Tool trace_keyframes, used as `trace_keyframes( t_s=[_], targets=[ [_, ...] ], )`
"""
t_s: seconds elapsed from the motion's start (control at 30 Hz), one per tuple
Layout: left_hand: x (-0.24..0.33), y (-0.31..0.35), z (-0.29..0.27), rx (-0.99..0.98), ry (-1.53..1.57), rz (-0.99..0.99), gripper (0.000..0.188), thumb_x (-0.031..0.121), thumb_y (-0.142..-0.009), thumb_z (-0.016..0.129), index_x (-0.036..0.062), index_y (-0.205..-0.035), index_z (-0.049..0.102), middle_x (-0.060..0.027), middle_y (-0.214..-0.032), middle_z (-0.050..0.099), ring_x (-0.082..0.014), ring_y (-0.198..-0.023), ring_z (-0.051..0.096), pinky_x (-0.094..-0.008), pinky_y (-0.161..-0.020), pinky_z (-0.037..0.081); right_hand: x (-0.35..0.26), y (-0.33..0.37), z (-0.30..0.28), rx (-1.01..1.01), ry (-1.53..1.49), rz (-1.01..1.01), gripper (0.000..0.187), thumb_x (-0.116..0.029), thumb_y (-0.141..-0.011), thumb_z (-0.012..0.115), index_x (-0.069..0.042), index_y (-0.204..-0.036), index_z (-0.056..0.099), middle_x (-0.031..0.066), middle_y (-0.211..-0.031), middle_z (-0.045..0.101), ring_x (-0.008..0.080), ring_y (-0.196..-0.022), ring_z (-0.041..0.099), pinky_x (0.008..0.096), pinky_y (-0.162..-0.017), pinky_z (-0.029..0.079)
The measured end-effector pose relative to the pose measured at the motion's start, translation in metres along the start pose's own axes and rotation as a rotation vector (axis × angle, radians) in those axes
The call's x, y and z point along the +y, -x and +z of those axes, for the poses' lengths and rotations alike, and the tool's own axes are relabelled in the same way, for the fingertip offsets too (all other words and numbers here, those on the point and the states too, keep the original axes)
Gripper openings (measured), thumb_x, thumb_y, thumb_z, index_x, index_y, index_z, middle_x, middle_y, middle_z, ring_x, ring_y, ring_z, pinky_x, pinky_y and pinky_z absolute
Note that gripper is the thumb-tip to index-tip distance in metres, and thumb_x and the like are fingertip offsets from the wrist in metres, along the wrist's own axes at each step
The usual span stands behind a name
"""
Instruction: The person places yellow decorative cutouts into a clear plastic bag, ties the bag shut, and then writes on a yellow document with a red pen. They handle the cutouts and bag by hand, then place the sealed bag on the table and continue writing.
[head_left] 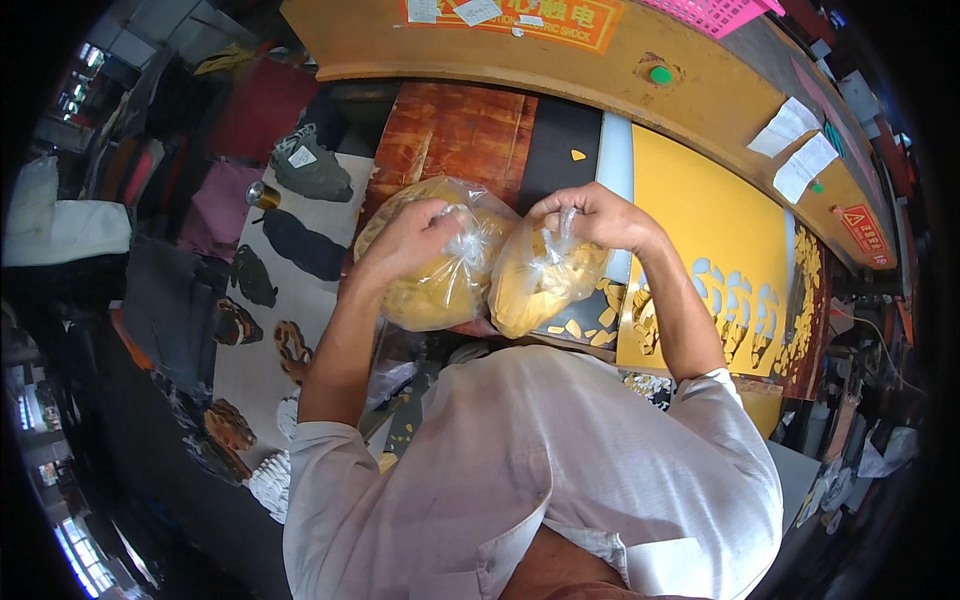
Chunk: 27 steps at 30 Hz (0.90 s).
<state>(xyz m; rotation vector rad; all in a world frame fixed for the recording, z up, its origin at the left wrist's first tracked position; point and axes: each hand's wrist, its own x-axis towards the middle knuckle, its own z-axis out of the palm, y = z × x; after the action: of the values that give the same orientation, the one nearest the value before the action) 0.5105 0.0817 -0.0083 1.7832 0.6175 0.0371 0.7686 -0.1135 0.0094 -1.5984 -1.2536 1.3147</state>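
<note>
left of the yellow sheet (pixel 720 210), the left hand (pixel 410 235) grips the larger bag (pixel 428 298) and the right hand (pixel 598 215) the smaller bag (pixel 530 290), best pinched high and kept upright.

I look through one wide fisheye camera, the left of a side-by-side pair worn on the person's head, facing steeply down. The pale shirt (pixel 560 450) is nearest my lens and fills the lower middle; the left fingers (pixel 430 209) and right fingers (pixel 556 204) sit farther out, near the centre. I see the tabletop (pixel 450 130) from above, an orange beam (pixel 720 110) crossing beyond it, with straight edges bending toward a dark rim.
</note>
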Motion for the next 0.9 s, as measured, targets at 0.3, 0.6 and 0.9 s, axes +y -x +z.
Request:
trace_keyframes(
  t_s=[0.3,0.6,0.9],
  targets=[
    [-0.008,0.014,-0.011,0.03,-0.548,0.119,0.031,0.029,-0.093,0.068,0.0008,-0.105,0.068,-0.024,-0.101,0.071,-0.0438,-0.099,0.067,-0.0461,-0.085,0.053,0.0,0.008,-0.007,-0.007,0.135,-0.046,0.031,0.006,-0.087,0.062,0.001,-0.115,0.073,0.0056,-0.105,0.076,0.0149,-0.098,0.067,0.032,-0.094,0.052],
    [-0.01,0.015,-0.008,0.167,0.122,-0.047,0.02,0.013,-0.091,0.073,0.0012,-0.108,0.073,-0.0109,-0.088,0.073,-0.0208,-0.086,0.07,-0.0337,-0.081,0.055,-0.015,0.008,0.01,-0.191,-0.003,-0.208,0.049,0.001,-0.079,0.059,0.0,-0.127,0.07,0.0122,-0.128,0.071,0.0189,-0.117,0.065,0.0323,-0.101,0.051],
    [-0.025,0.019,0.041,0.725,-0.518,0.204,0.055,0.015,-0.088,0.072,-0.0027,-0.138,0.057,-0.0192,-0.113,0.067,-0.0394,-0.098,0.067,-0.0466,-0.088,0.055,-0.009,-0.103,0.077,0.045,0.079,-0.216,0.04,-0.009,-0.095,0.069,0.001,-0.133,0.064,0.012,-0.112,0.074,0.0166,-0.103,0.068,0.0336,-0.09,0.054]
  ],
)
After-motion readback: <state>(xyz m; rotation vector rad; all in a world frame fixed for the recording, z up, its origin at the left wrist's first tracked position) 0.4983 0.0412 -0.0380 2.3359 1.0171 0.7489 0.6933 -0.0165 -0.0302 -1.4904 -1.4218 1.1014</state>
